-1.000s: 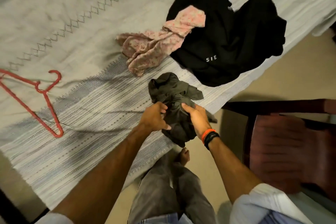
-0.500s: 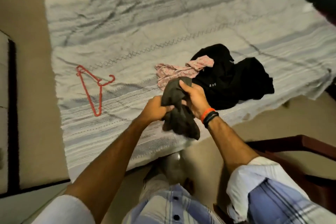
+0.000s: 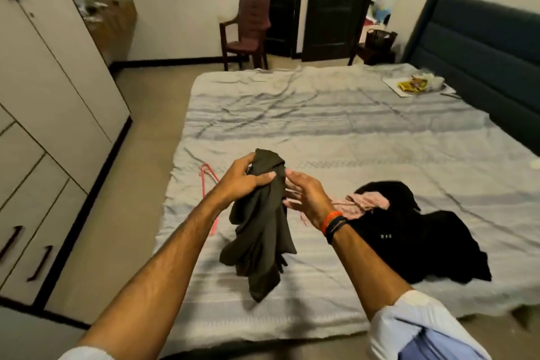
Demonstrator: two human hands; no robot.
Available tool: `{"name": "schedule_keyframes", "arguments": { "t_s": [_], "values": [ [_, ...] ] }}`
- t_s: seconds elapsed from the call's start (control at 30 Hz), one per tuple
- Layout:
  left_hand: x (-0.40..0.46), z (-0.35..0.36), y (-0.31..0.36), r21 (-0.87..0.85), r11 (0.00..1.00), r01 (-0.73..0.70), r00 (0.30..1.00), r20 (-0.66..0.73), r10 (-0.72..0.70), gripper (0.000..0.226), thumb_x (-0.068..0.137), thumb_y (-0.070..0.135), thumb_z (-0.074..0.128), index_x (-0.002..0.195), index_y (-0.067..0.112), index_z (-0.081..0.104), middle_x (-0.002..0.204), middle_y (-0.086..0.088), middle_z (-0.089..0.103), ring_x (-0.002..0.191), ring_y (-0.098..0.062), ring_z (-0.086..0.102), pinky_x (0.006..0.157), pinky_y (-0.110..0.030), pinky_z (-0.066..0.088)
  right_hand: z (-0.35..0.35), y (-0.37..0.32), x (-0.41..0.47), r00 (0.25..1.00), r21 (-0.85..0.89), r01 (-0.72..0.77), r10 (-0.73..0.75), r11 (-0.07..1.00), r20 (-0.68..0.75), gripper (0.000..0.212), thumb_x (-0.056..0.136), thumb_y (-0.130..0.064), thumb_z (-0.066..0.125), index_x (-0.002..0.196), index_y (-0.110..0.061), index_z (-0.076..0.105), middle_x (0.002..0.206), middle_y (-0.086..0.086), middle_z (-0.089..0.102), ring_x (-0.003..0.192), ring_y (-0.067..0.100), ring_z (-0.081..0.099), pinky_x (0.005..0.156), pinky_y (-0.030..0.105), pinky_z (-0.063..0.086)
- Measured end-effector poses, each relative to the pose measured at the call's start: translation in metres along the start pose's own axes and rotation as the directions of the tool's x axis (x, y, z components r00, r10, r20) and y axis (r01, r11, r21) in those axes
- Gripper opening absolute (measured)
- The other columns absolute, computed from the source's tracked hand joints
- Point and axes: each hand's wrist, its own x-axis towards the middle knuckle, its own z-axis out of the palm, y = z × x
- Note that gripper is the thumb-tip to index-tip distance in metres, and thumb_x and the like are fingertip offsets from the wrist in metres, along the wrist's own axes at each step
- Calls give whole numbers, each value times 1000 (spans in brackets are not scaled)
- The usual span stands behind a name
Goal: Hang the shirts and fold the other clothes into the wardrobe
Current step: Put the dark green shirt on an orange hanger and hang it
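While the left hand (image 3: 242, 181) grips the dark garment (image 3: 260, 231) at frame centre, the right hand (image 3: 304, 196) beside it has its fingers spread, holding nothing.

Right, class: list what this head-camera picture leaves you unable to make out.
- Dark olive garment: bunched in the left hand's grip, so its type is hidden.
- Red hanger: middle covered by the left forearm.
- White lettering on the black garment: too small to read.
- Items by the headboard: too small to identify.
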Motion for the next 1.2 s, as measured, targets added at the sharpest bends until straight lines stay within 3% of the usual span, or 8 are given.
{"name": "schedule_keyframes", "arguments": {
  "t_s": [0.13,0.43,0.5,0.67,0.77,0.83,0.93,1.2],
  "values": [
    [1,-48,2,45,999,-20,995,96,16,44,80,14,80,120,18,63,113,0,71,103,-13,67,91,-27,54,52,-10,35,998,-10,-29,29,1000,48,54,86,-58,63,119,-15,70,111,7,72,95,20,64,82,35,49],
    [4,-127,-40,151,946,288,837,440,-325,29,85,20,76,111,9,68,97,-6,70,95,-17,69,75,-30,57,135,-23,89,998,164,61,-61,985,-6,25,87,-11,70,112,-8,67,98,4,69,94,18,61,82,30,51],
    [11,-145,-46,212,921,328,844,373,-386,24,84,23,76,106,12,72,97,-6,71,93,-17,70,75,-32,60,146,-28,95,992,238,84,-103,968,68,14,84,-9,72,97,-10,67,83,2,66,82,17,60,75,26,52],
    [40,-173,-62,198,910,363,901,-325,-289,43,63,18,92,96,15,65,100,-3,68,94,-20,67,85,-41,58,156,-49,107,939,344,77,-184,936,290,8,77,-7,69,76,-9,61,67,6,54,63,18,55,69,33,51],
    [50,-172,-60,328,903,278,959,-150,-241,74,59,20,94,124,22,60,117,4,59,110,-17,57,97,-36,50,155,-63,113,907,373,81,-223,924,357,8,77,-3,65,82,-9,62,66,3,59,60,16,58,66,29,53],
    [57,-164,-60,416,879,234,972,-91,-216,56,68,26,88,119,20,66,111,7,64,106,-14,60,92,-28,48,152,-70,119,898,363,87,-230,928,374,11,77,-1,64,85,-10,63,66,2,61,57,15,60,63,27,55],
    [68,-156,-64,507,837,206,972,-208,-114,16,83,27,75,88,11,74,84,-3,73,88,-22,68,73,-27,46,143,-77,130,916,254,163,-242,953,320,15,77,3,71,83,-9,63,66,0,65,57,12,62,60,24,55],
    [77,-165,-31,329,942,61,910,-407,83,37,90,43,66,70,12,68,62,7,61,56,-3,51,60,-23,40,107,-51,163,973,-592,229,-172,772,153,52,58,-39,94,101,-21,71,105,-2,71,98,15,67,88,29,53]
  ]
}}
